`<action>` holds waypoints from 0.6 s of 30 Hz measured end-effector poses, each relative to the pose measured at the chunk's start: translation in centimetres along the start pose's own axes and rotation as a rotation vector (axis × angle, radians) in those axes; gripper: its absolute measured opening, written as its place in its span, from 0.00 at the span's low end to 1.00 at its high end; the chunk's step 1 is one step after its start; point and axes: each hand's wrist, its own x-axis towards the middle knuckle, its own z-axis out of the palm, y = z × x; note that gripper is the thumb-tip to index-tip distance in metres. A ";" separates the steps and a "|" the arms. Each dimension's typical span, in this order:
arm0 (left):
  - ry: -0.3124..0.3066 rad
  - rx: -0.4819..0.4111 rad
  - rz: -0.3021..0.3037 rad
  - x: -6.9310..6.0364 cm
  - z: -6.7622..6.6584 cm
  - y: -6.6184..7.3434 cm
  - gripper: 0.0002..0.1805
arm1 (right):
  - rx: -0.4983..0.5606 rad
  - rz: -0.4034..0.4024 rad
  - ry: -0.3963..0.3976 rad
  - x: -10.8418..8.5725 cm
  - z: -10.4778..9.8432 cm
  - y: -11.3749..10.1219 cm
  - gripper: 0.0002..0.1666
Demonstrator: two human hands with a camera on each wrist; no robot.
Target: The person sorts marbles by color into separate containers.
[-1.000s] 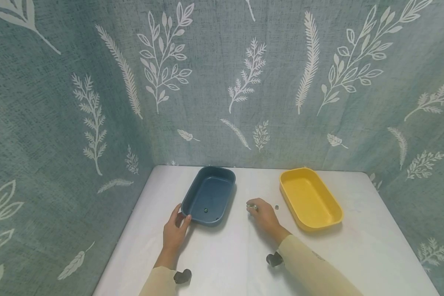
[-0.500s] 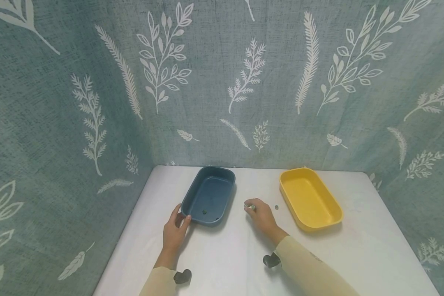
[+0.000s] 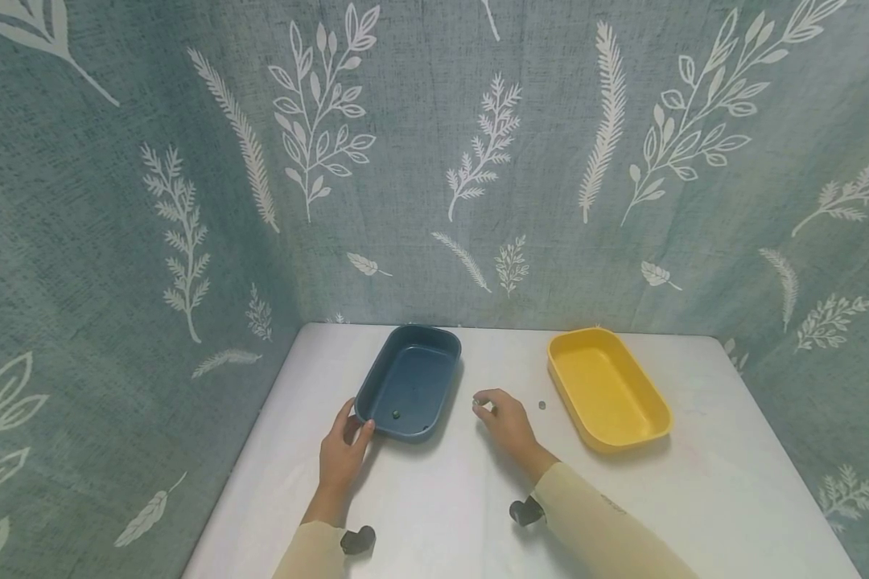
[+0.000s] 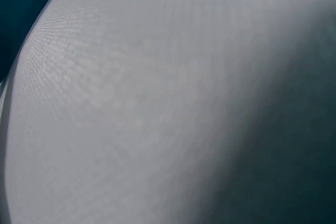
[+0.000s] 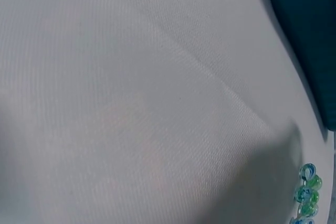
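Note:
My left hand [image 3: 342,458] grips the near left corner of a dark blue plastic tray [image 3: 415,378], thumb on the front wall and fingers along the left side. A small greenish marble [image 3: 396,415] lies inside near the front, and a darker spot sits by the right front corner. Between the two trays, low over the white table, my right hand [image 3: 508,422] pinches glass marbles at its fingertips. The right wrist view shows several clear marbles [image 5: 307,194] with blue and green swirls beside a blurred finger. One loose marble [image 3: 541,405] lies right of that hand.
A yellow tray [image 3: 610,389] stands on the right of the white table [image 3: 449,515], near its back edge. Patterned grey-green cloth [image 3: 405,257] hangs behind and at both sides. The left wrist view holds mostly blurred tabletop.
My right hand has shifted slightly left with the marbles, toward the blue tray. The marble inside that tray has rolled a little left. My left hand and both trays have stayed put.

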 end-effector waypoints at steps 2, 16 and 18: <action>0.000 -0.001 0.001 0.0 0.0 0.0 0.37 | -0.007 0.000 -0.005 0.0 0.1 -0.1 0.11; 0.007 -0.008 0.005 0.0 0.0 0.0 0.36 | -0.013 0.031 -0.056 0.1 1.0 -1.3 0.12; 0.005 -0.007 -0.001 0.0 0.0 0.0 0.36 | -0.014 0.038 -0.061 0.1 1.2 -1.3 0.12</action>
